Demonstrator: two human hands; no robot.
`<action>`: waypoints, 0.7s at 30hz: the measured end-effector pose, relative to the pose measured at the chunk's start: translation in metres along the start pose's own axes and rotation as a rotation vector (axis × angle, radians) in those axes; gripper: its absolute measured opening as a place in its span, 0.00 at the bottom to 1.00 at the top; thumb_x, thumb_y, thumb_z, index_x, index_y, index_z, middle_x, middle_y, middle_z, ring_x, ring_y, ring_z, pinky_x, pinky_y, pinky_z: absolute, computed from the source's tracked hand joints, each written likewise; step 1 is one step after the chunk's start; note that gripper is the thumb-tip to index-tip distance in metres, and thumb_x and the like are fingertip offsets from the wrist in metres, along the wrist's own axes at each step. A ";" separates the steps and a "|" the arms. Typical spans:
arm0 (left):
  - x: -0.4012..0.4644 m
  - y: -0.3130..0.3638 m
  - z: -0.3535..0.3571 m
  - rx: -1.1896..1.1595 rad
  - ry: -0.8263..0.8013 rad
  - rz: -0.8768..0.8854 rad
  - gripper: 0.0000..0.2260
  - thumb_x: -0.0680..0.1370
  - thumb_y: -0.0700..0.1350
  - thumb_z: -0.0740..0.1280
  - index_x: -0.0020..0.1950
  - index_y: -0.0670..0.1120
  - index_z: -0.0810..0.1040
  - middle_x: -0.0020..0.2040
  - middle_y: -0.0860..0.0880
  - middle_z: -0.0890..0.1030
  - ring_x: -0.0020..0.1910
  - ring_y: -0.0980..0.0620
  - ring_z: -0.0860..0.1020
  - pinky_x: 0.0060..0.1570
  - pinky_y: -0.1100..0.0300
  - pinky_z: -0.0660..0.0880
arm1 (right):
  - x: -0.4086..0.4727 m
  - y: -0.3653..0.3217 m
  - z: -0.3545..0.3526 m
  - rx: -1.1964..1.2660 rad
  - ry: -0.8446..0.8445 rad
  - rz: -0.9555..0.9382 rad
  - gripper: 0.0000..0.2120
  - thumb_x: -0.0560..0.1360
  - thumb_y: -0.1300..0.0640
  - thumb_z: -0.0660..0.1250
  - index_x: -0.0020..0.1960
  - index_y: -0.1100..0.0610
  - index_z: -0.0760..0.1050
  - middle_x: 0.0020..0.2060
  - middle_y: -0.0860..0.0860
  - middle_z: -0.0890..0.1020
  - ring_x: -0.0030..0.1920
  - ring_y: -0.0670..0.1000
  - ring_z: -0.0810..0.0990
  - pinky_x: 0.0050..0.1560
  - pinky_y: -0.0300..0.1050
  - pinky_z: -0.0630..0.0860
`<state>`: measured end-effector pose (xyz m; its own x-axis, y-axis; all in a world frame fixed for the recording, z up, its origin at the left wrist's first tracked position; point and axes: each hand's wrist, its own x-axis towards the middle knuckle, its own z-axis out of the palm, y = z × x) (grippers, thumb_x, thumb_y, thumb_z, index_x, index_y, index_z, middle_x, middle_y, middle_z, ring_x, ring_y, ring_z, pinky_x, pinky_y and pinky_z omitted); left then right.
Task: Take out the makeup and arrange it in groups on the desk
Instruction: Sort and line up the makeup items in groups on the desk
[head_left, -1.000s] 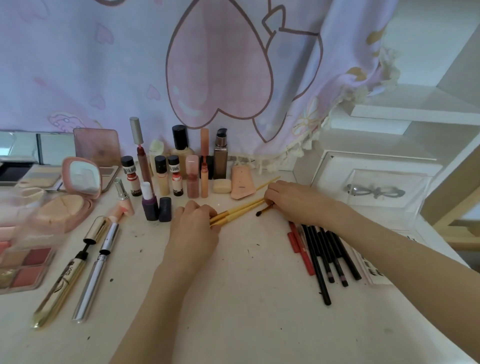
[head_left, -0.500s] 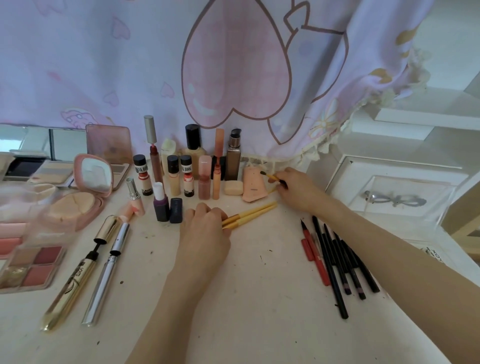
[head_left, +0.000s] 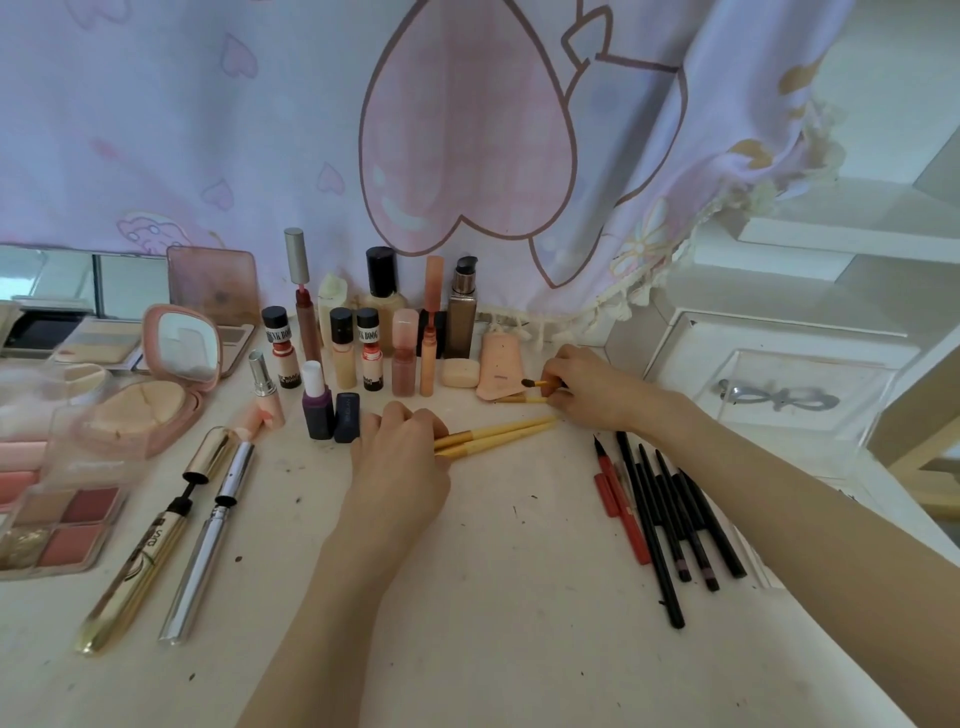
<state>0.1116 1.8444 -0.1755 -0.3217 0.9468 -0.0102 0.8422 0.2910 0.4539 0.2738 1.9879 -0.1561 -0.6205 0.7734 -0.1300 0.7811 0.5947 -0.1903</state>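
White scuffed desk (head_left: 493, 597) w/ pink heart curtain (head_left: 467, 130) behind.

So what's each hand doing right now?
Left hand: holding two yellow brushes.
Right hand: pinching a small yellow brush.

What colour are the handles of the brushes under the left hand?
Yellow brush handles, seen in the head view.

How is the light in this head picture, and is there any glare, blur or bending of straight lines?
Head view: soft, even daylight with only faint shadows under the hands; the compact mirror reflects a pale bright patch; the white shelves at upper right look washed out; wide-angle distortion tilts the shelves and bows the desk edge lines; the palette at the left border looks soft, while the yellow brushes are fairly sharp.
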 end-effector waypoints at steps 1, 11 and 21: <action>0.000 0.000 -0.001 -0.010 -0.004 0.001 0.14 0.78 0.45 0.64 0.64 0.50 0.72 0.58 0.48 0.70 0.57 0.48 0.66 0.58 0.56 0.67 | -0.001 -0.001 -0.001 -0.015 -0.009 0.007 0.10 0.79 0.61 0.57 0.57 0.61 0.73 0.55 0.56 0.70 0.57 0.54 0.68 0.53 0.38 0.63; 0.000 0.000 -0.010 -0.052 -0.096 0.013 0.13 0.77 0.45 0.65 0.60 0.51 0.71 0.57 0.50 0.74 0.57 0.49 0.70 0.59 0.54 0.70 | -0.019 -0.016 -0.013 0.075 -0.015 -0.033 0.08 0.79 0.62 0.55 0.56 0.57 0.68 0.50 0.56 0.74 0.48 0.52 0.71 0.45 0.41 0.66; 0.002 -0.010 -0.013 -0.387 0.062 0.021 0.10 0.75 0.42 0.68 0.56 0.47 0.79 0.40 0.56 0.75 0.39 0.59 0.72 0.39 0.70 0.68 | -0.026 -0.048 0.004 0.119 -0.106 -0.185 0.12 0.80 0.57 0.56 0.55 0.62 0.75 0.50 0.55 0.73 0.49 0.52 0.71 0.51 0.45 0.66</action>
<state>0.0971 1.8415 -0.1689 -0.3417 0.9385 0.0506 0.6268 0.1874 0.7563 0.2524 1.9383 -0.1479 -0.7611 0.6226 -0.1821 0.6435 0.6894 -0.3326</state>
